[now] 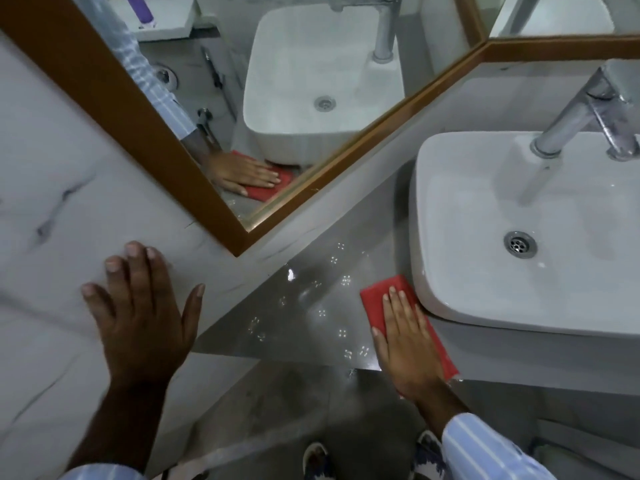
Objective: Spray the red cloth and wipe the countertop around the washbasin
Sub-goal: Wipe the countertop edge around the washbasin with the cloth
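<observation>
Wiping the counter beside the washbasin, one hand braced on the wall.

Left hand (138,306) lies flat, fingers spread, on the marble wall (45,140), holding nothing. Bare wet countertop (304,306) lies between. Right hand (405,337) presses flat on the red cloth (381,296), whose right edge touches the washbasin (485,306) near the counter's front edge.

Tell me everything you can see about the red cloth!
The red cloth is a plain, bright red rectangle, soft-looking and folded flat. It lies on the shiny grey countertop, its far edge against the side of the white washbasin. The right hand presses flat on top, fingers spread, covering its middle. The mirror reflects it too.
</observation>
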Demonstrator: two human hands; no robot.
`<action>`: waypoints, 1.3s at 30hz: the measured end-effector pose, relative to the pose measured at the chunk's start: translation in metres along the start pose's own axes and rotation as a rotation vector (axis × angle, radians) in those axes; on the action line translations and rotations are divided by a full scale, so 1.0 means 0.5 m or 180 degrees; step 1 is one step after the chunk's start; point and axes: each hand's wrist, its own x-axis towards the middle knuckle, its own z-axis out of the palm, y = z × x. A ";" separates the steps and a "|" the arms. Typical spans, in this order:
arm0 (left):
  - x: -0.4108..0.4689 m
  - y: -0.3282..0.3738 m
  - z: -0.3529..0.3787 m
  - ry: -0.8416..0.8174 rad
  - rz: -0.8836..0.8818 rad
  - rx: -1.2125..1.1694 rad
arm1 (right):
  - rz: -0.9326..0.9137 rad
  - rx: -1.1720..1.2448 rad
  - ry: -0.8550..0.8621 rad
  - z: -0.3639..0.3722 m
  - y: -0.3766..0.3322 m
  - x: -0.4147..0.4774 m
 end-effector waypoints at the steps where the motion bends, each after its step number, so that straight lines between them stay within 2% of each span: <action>1: 0.000 -0.002 0.003 0.0074 0.0052 0.0104 | 0.0008 0.0010 -0.0011 -0.001 -0.001 0.001; 7: 0.000 -0.012 0.030 0.0311 0.0148 0.0271 | 0.0225 0.0149 0.0387 -0.057 -0.045 0.249; 11: 0.004 -0.008 0.036 0.0360 0.0127 0.0331 | 0.0278 0.0069 0.0327 -0.084 -0.082 0.379; 14: 0.006 -0.005 0.045 0.0408 0.0100 0.0395 | -0.0436 -0.0045 0.0196 -0.064 -0.112 0.336; 18: 0.000 -0.008 0.054 0.0443 0.0087 0.0504 | -0.2044 -0.0436 -0.0200 -0.039 -0.110 0.210; 20: -0.004 -0.012 0.056 0.0465 0.0119 0.0575 | -0.2352 -0.0481 -0.0422 -0.047 -0.075 0.203; 22: -0.004 -0.017 0.058 0.0505 0.0175 0.0627 | -0.1987 -0.0379 -0.0333 -0.057 -0.050 0.229; 26: -0.001 -0.017 0.058 0.0578 0.0148 0.0639 | -0.0304 -0.0009 0.0167 -0.069 -0.103 0.307; 28: -0.002 -0.012 0.060 0.0585 0.0114 0.0620 | 0.0119 0.0172 0.0253 -0.064 -0.156 0.323; 30: -0.004 -0.009 0.060 0.0585 0.0082 0.0611 | -0.0051 0.0095 0.0238 -0.046 -0.194 0.301; 32: -0.004 -0.007 0.061 0.0597 0.0052 0.0574 | -0.0806 -0.0154 0.0205 -0.019 -0.200 0.241; 34: -0.003 -0.005 0.060 0.0609 0.0042 0.0567 | -0.1807 -0.0286 0.0035 0.003 -0.174 0.178; 36: -0.002 -0.006 0.060 0.0609 0.0051 0.0540 | -0.2352 -0.0418 -0.0225 0.009 -0.131 0.158; 37: -0.001 -0.007 0.061 0.0619 0.0068 0.0522 | -0.2343 -0.0430 -0.0230 0.005 -0.110 0.168; 39: -0.003 -0.011 0.062 0.0615 0.0102 0.0522 | -0.1679 -0.0259 -0.0115 -0.011 -0.086 0.204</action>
